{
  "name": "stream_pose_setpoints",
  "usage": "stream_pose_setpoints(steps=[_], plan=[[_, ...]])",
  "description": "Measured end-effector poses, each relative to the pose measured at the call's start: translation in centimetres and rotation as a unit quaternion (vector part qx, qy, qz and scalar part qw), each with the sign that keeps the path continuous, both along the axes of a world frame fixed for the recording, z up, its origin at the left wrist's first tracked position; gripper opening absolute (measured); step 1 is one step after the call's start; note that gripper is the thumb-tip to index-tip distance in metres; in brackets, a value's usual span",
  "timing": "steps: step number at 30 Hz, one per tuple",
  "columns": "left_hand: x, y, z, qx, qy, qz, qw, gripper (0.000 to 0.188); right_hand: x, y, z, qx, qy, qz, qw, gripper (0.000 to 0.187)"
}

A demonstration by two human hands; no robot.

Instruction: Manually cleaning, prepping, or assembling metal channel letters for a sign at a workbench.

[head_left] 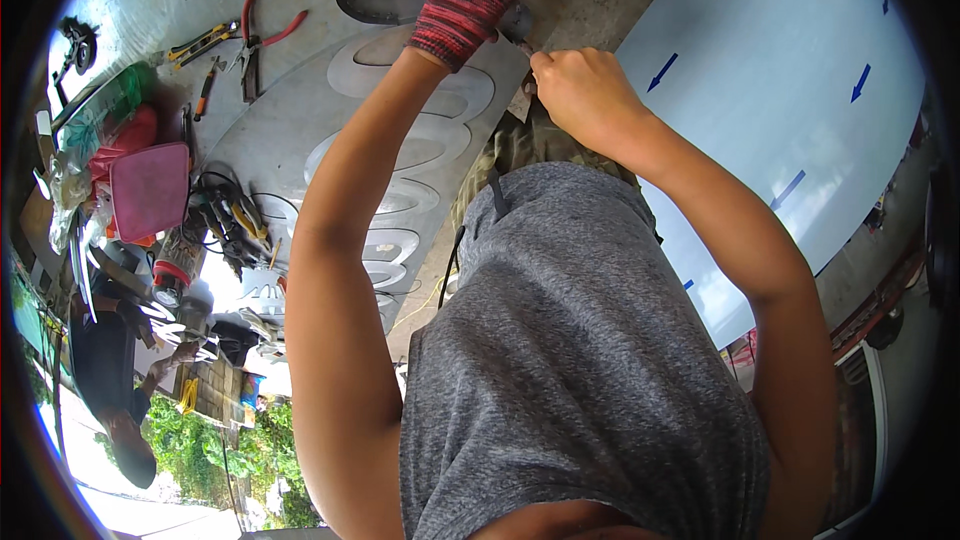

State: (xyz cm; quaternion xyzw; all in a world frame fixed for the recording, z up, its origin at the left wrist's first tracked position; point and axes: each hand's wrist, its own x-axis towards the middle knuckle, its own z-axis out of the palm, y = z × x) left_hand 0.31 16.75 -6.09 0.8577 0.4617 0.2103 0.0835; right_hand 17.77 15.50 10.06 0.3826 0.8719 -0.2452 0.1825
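Observation:
My left hand (pixel 470 5), in a red and black knit glove, lies over the grey sheet-metal table near its edge. Its fingers are stretched out and slightly apart, beside a large curved metal outline (pixel 372 5). Just right of it my bare right hand (pixel 585 85) is closed around a slim tool (pixel 522 46). The tool's tip points toward the gloved hand; its kind is too small to tell. More rounded metal outlines (pixel 440 100) lie on the table below the glove.
Red-handled pliers (pixel 252 45), a yellow utility knife (pixel 203 44) and an orange-handled tool (pixel 206 90) lie left on the table. A pink container (pixel 150 190) and heaped tools (pixel 228 220) are nearby. A pale sheet with blue arrows (pixel 770 70) stands right. Another person (pixel 105 370) is at far left.

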Motion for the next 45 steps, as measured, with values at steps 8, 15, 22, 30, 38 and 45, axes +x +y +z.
stream_pose_setpoints(steps=[8,15,22,30,38,45], plan=[[0.8,1.1,-1.5,-0.243,0.104,-0.083,0.961,0.061,0.0,0.2,-0.3,0.008,0.012,0.003,1.000,0.014],[1.1,0.8,-1.8,-0.247,0.109,-0.069,0.960,0.059,-0.1,0.3,0.0,0.001,0.031,0.014,0.999,0.012],[1.5,1.9,-1.7,-0.242,0.116,-0.081,0.960,0.050,-0.2,0.4,0.0,0.002,0.026,0.018,0.999,0.011],[1.6,2.5,-2.4,-0.272,0.152,-0.094,0.946,0.049,-0.1,0.1,-0.6,0.012,0.010,-0.009,1.000,0.012],[0.3,0.0,-5.8,-0.039,0.024,-0.051,0.998,0.050,-0.8,-0.2,-0.1,-0.025,-0.019,-0.057,0.998,0.016],[-3.4,-3.9,-3.0,-0.054,0.113,0.053,0.991,0.029,-1.0,-0.8,0.0,-0.022,-0.021,-0.092,0.995,0.025]])
